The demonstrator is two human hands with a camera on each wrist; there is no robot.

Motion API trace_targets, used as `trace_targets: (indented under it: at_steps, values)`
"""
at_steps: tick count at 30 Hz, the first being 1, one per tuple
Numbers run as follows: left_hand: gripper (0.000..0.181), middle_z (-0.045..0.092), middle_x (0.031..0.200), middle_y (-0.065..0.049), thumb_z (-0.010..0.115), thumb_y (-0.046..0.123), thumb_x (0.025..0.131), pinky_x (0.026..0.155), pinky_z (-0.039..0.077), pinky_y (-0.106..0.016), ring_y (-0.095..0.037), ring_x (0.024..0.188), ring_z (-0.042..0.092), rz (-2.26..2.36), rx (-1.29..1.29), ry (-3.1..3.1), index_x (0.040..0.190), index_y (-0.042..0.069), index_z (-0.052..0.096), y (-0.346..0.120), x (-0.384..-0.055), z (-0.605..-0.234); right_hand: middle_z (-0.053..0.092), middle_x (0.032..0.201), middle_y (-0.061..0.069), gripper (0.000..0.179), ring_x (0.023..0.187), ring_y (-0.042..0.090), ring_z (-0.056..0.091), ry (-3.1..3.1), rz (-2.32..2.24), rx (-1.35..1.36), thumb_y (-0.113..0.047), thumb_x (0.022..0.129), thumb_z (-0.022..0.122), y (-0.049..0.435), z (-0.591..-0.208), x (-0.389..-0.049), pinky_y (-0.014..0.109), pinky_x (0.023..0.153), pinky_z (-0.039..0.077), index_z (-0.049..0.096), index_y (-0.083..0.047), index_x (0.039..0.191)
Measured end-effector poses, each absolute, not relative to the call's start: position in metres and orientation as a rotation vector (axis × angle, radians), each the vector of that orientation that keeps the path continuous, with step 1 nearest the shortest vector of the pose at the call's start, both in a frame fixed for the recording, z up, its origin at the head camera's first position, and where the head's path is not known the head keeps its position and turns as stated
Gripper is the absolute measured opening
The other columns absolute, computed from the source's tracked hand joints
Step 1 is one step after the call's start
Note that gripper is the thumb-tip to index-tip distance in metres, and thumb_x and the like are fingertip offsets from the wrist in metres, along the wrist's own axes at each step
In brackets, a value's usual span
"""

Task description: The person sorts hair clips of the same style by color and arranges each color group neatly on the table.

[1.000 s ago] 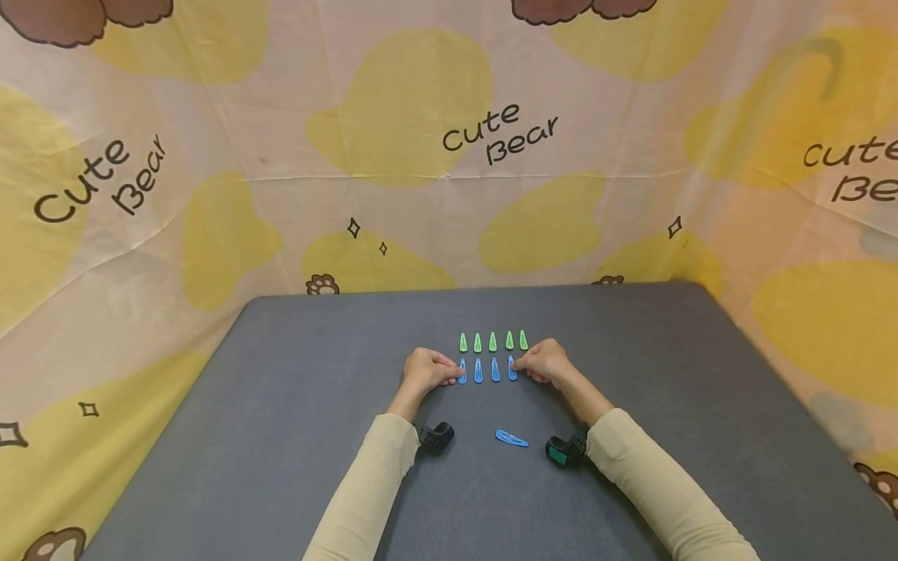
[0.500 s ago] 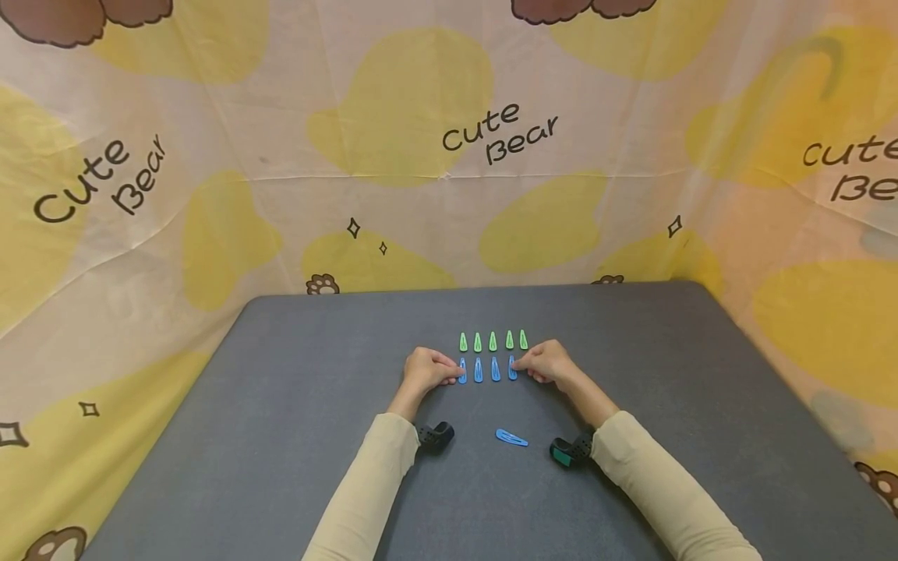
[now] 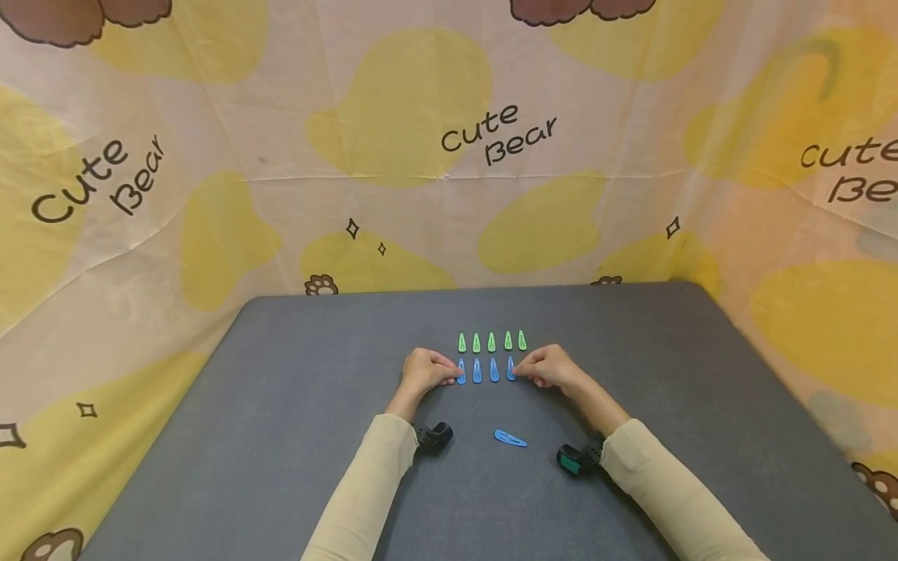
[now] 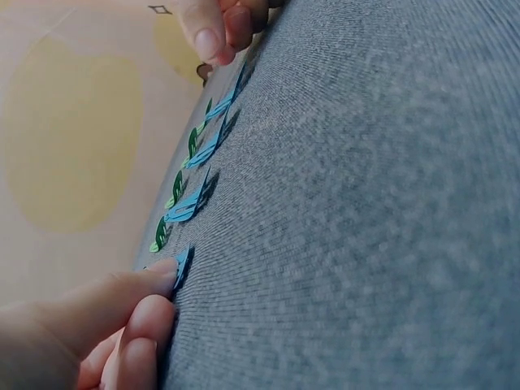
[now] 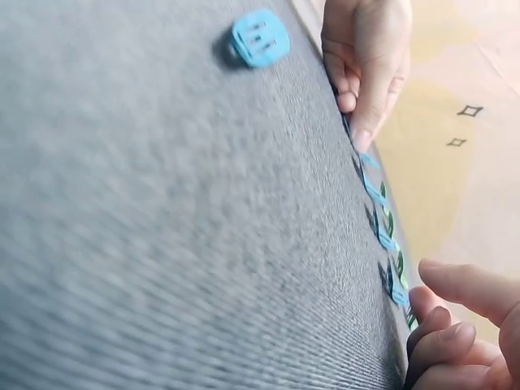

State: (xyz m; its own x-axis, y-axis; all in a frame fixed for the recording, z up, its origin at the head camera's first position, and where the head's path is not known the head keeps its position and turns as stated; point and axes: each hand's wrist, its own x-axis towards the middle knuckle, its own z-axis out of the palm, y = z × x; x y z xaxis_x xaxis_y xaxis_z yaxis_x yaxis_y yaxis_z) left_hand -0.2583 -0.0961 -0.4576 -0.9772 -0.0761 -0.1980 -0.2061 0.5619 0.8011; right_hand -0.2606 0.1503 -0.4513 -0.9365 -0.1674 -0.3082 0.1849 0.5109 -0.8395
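Blue snap hair clips stand in a row on the grey table, behind which runs a row of several green hair clips [image 3: 491, 341]. My left hand [image 3: 424, 368] pinches the leftmost blue hair clip [image 4: 184, 266] between thumb and fingers, low at the cloth surface. At the row's other end, my right hand [image 3: 550, 366] is beside the rightmost blue hair clip [image 3: 510, 368]. In the right wrist view a gap shows between its thumb [image 5: 467, 284] and its loosely bent fingers. One more blue hair clip [image 3: 510, 439] lies slanted nearer to me, between the forearms.
The grey table [image 3: 316, 467] ends at a back edge against a yellow and cream printed curtain [image 3: 393, 109], which also rises along both sides. Each wrist wears a black camera band, as on the left wrist [image 3: 435, 438].
My right hand has come slightly off the rightmost blue hair clip, its wrist and forearm shifting right and towards me. The left hand stays in place on its clip.
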Motion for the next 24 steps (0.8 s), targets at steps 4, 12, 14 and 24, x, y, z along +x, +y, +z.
trace_targets:
  at_steps: [4, 12, 14, 24]
  values:
    - [0.016, 0.072, 0.063, -0.002, 0.085, 0.019, 0.071, 0.053, 0.047, -0.016, -0.001, 0.048, 0.058, 1.382, -0.246, 2.646, 0.076, 0.006, 0.076, -0.096, -0.259, -0.458, 0.048, 0.056, -0.007, 0.019, 0.051, 0.007, 0.043, 2.401, -1.382, -0.04, -0.016, 0.083, 0.073, 0.149, -0.45, -0.254, 0.022, 0.05, 0.034, 0.073, 0.003, 0.088]
    - [0.016, 0.072, 0.062, -0.002, 0.085, 0.018, 0.071, 0.053, 0.049, -0.016, -0.001, 0.049, 0.059, 1.387, -0.271, 2.63, 0.076, 0.005, 0.076, -0.096, -0.26, -0.459, 0.046, 0.055, -0.007, 0.019, 0.05, 0.007, 0.042, 2.398, -1.36, -0.117, -0.017, 0.083, 0.073, 0.148, -0.45, -0.241, 0.022, 0.049, 0.033, 0.073, 0.001, 0.088]
    - [0.015, 0.071, 0.061, -0.001, 0.085, 0.017, 0.071, 0.053, 0.048, -0.016, -0.001, 0.048, 0.058, 1.387, -0.269, 2.629, 0.075, 0.005, 0.076, -0.096, -0.26, -0.459, 0.046, 0.055, -0.007, 0.018, 0.05, 0.007, 0.042, 2.4, -1.348, -0.128, -0.017, 0.083, 0.073, 0.148, -0.451, -0.239, 0.022, 0.049, 0.033, 0.073, 0.001, 0.087]
    - [0.017, 0.072, 0.061, -0.001, 0.085, 0.019, 0.071, 0.052, 0.044, -0.014, 0.001, 0.047, 0.056, 1.347, -0.211, 2.683, 0.076, 0.006, 0.077, -0.097, -0.259, -0.459, 0.048, 0.056, -0.008, 0.018, 0.049, 0.005, 0.042, 2.328, -1.359, -0.188, -0.017, 0.082, 0.074, 0.147, -0.444, -0.225, 0.02, 0.048, 0.032, 0.071, 0.001, 0.085]
